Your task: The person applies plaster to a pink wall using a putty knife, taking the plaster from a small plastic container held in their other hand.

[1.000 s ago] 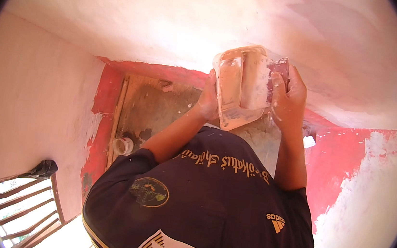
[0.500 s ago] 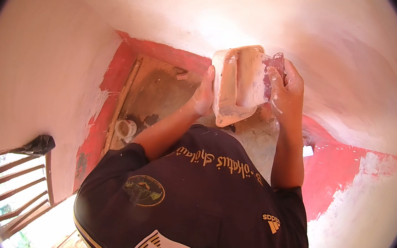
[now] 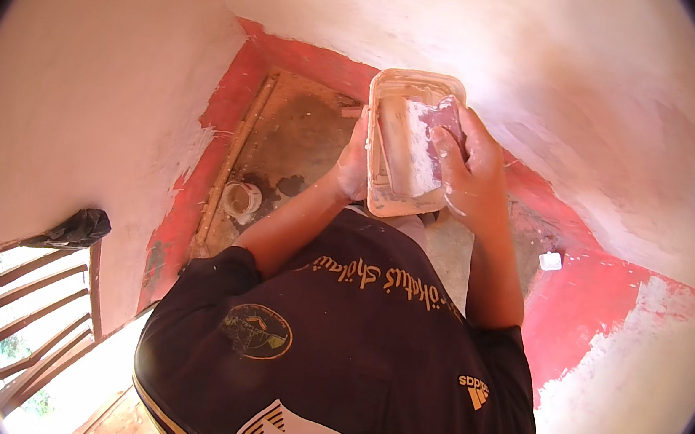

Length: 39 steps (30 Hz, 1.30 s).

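My left hand (image 3: 354,165) supports a pale, smeared rectangular plastic tub (image 3: 400,206) from its left side, fingers along the outer wall. My right hand (image 3: 474,173) is closed round the purplish, paste-flecked handle of a wide filling knife (image 3: 416,139). The knife's broad blade lies inside the tub, coated with white paste along the edge nearest the handle. The tub's open top faces me, and a little paste streaks its inner walls. Behind the tub's wall, some of my left fingers are hidden.
Pale plastered walls (image 3: 106,98) meet in a corner above a red-painted band (image 3: 296,57). A small white bucket (image 3: 241,199) stands on the stained floor (image 3: 292,139). At lower left is a barred window (image 3: 28,311) with black plastic (image 3: 79,228) on top. A white object (image 3: 550,261) lies at right.
The tub has turned from a tilt, so its open top now faces me more. My right hand and the filling knife have shifted left, bringing the blade deeper over the tub.
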{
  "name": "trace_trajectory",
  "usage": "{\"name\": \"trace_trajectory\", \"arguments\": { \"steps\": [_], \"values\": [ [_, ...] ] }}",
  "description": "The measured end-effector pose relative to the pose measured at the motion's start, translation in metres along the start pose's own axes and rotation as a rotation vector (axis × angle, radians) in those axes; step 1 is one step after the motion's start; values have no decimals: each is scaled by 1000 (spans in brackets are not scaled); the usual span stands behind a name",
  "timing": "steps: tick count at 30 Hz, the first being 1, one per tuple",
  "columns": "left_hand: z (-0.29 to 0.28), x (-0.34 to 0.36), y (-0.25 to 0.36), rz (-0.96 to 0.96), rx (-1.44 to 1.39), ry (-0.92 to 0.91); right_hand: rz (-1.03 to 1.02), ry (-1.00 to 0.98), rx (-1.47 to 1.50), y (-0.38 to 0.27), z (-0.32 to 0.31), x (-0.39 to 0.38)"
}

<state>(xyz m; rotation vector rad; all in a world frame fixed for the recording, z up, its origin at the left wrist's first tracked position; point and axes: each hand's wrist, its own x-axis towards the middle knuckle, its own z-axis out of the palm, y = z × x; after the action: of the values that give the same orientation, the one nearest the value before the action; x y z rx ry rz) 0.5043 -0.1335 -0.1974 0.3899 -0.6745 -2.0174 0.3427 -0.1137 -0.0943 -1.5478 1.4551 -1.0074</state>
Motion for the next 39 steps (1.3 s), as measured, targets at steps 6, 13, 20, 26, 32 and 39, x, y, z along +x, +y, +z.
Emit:
{"name": "trace_trajectory", "arguments": {
  "steps": [6,13,20,26,32,39],
  "values": [
    [-1,-8,19,-70,-295,32,15,153,209,-33,5,-10],
    [-2,-11,23,51,-141,58,-113,192,-174,-26,37,-9],
    [4,-4,13,95,-65,-3,-211,180,-243,-12,35,-16],
    [22,22,-13,212,-71,-38,-125,191,-245,-13,6,-16],
    [38,46,-39,206,-59,-41,-168,73,-148,0,-38,-5],
    [93,89,-71,133,57,-34,-157,113,203,37,-113,-5]
  ]
}}
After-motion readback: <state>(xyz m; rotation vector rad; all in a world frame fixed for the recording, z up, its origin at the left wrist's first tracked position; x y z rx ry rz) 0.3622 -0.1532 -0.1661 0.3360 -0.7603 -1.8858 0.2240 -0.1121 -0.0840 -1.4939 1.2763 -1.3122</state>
